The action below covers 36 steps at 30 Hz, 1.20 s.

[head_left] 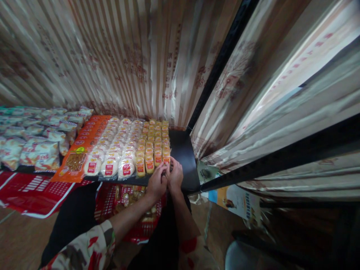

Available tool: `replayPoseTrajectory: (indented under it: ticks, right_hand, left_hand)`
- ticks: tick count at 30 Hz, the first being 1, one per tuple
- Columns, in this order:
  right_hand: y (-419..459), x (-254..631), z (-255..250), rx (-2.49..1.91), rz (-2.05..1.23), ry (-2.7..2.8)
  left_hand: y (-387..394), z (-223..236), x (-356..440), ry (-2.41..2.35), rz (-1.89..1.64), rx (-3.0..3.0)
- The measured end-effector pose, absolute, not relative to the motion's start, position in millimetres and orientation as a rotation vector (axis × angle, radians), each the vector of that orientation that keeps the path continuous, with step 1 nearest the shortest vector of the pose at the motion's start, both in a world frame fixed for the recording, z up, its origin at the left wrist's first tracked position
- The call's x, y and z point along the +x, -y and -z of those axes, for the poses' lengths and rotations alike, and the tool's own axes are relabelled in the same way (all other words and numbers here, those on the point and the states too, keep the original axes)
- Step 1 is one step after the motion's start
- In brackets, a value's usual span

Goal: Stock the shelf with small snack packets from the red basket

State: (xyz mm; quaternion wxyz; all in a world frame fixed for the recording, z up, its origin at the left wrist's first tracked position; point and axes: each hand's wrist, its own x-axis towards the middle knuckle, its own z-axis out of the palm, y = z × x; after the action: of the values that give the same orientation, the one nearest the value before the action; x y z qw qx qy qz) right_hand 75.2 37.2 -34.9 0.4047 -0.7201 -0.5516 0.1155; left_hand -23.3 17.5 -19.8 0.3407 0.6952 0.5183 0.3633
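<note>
My left hand (pixel 157 183) and my right hand (pixel 174 174) meet at the shelf's front edge, fingers bent and pressed together. Just beyond the fingertips is a small wrapped yellow cake (pixel 166 154) with a red label, the front one of the rightmost row. My right fingers curl along its right side and cover its lower end. Whatever lies between my left fingers is hidden. Several rows of similar wrapped cakes (pixel 150 153) stand to the left, beside round white packaged cakes (pixel 109 165).
Orange snack bags (pixel 90 133) and white snack bags (pixel 39 152) fill the black shelf's (pixel 184 157) left part. Below, a red basket (pixel 105 206) between my legs holds more wrapped goods. Another red basket (pixel 36 191) sits left. A black post (pixel 216 67) and curtains (pixel 120 56) border the shelf.
</note>
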Motion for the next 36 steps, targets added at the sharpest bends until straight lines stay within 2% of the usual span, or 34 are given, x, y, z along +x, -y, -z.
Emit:
replayPoseTrajectory:
  ticks: [19, 30, 36]
  right_hand:
    - [-34, 74, 33, -1.815, -0.287, 1.389]
    - [-31, 76, 37, -1.694, -0.161, 1.201]
    - [-6, 69, 34, -1.599, -0.445, 1.082]
  left_hand:
    - [-8, 23, -25, -1.293, -0.927, 1.827]
    - [12, 30, -43, -1.309, -0.893, 1.964]
    - [47, 40, -59, -1.214, -0.912, 1.961]
